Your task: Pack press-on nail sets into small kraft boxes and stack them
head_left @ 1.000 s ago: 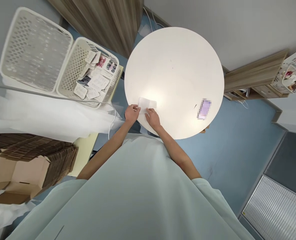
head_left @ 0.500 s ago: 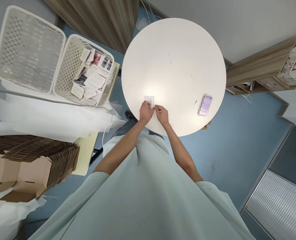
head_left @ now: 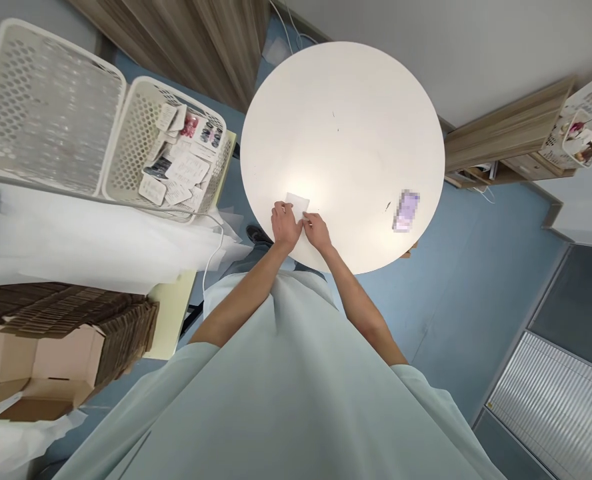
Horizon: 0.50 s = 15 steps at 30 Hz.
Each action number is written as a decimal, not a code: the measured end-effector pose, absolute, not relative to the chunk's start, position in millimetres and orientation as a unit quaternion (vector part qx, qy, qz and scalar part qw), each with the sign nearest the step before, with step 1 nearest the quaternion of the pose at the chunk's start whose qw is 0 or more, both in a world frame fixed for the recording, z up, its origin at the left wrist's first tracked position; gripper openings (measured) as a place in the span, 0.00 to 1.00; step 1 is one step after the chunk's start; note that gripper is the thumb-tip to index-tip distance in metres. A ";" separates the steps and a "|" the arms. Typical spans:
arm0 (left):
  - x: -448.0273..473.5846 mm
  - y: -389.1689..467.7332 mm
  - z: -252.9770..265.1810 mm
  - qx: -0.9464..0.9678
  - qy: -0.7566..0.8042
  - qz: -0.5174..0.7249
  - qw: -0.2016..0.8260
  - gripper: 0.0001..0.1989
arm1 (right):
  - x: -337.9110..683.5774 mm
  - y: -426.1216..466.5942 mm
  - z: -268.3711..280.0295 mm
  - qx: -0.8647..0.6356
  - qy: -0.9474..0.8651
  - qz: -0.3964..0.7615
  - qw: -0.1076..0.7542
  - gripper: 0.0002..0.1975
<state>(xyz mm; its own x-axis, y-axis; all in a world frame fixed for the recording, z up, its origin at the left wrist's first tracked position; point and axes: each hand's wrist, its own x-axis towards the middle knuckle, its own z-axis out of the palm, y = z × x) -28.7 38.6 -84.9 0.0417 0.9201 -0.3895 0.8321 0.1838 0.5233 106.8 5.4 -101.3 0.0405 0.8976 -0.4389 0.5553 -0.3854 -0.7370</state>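
Note:
A small flat white packet (head_left: 298, 203), perhaps folded paper or thin foam, lies near the front edge of the round white table (head_left: 356, 133). My left hand (head_left: 286, 227) is over its left side, fingers bent and thumb against its near edge. At the packet's lower right corner, my right hand (head_left: 317, 232) has its thumb and fingers pinched together on the edge. Both hands partly cover the packet, so what is inside or beneath it does not show.
A pixelated purple object (head_left: 406, 211) lies on the table's right. At left stand a basket of carded items (head_left: 183, 160), a basket of clear plastic pieces (head_left: 66, 113), white sheets (head_left: 76, 233) and stacked cardboard boxes (head_left: 66, 360). A wooden cabinet (head_left: 506, 140) stands right.
My left hand has shifted slightly left and opened out over the packet, which is now turned at an angle. My right hand has moved left onto its corner. The view has shifted slightly.

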 end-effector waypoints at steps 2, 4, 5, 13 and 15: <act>-39.6 40.3 -85.0 0.640 0.687 0.057 0.340 0.26 | 92.8 10.1 -100.6 -0.690 -0.542 0.454 0.154 0.23; -53.4 42.3 -84.8 0.638 0.691 0.047 0.336 0.27 | 77.7 16.2 -97.9 -0.678 -0.564 0.456 0.115 0.24; -60.3 43.2 -84.5 0.634 0.696 0.043 0.333 0.27 | 70.4 19.6 -96.3 -0.672 -0.574 0.458 0.098 0.25; -82.5 54.6 -79.1 0.615 0.714 0.011 0.336 0.27 | 56.6 37.9 -85.5 -0.641 -0.616 0.454 0.060 0.24; -85.2 57.3 -75.2 0.616 0.712 0.023 0.337 0.26 | 64.8 36.0 -78.6 -0.633 -0.621 0.454 0.087 0.23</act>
<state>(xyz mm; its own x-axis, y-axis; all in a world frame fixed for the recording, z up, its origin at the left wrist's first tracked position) -85.2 57.3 -75.2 -0.0142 0.8925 -0.4508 0.8615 0.2398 0.4475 64.8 36.0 -78.6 -0.1836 0.8654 -0.4662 0.7074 -0.2130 -0.6739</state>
